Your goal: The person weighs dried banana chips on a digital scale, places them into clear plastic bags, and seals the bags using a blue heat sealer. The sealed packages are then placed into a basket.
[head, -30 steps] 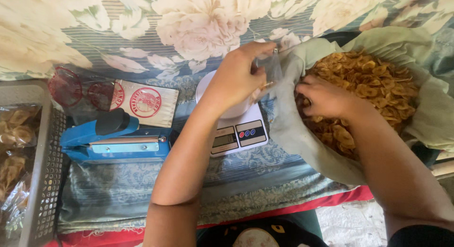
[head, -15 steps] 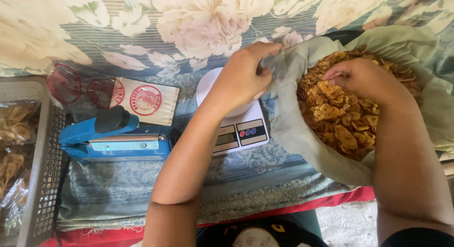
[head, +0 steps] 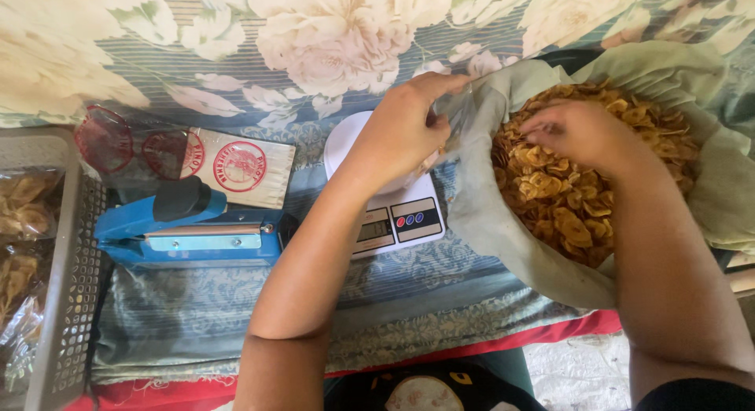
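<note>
The left hand (head: 401,136) covers most of the white scale (head: 385,214), so whatever sits on its plate cannot be seen. The right hand's (head: 578,132) fingertips are sunk among the chips (head: 566,214), hiding any grasp. The grey basket (head: 67,301) and the cloth sack (head: 503,222) are cut off by the picture's edges.

Both hands curled, left (head: 401,136) pinching, right (head: 578,132) grasping.

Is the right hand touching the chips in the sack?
Touching. The head view shows the right hand lying palm-down on the chips heaped in the sack, fingers curled into the heap, no gap visible.
</note>
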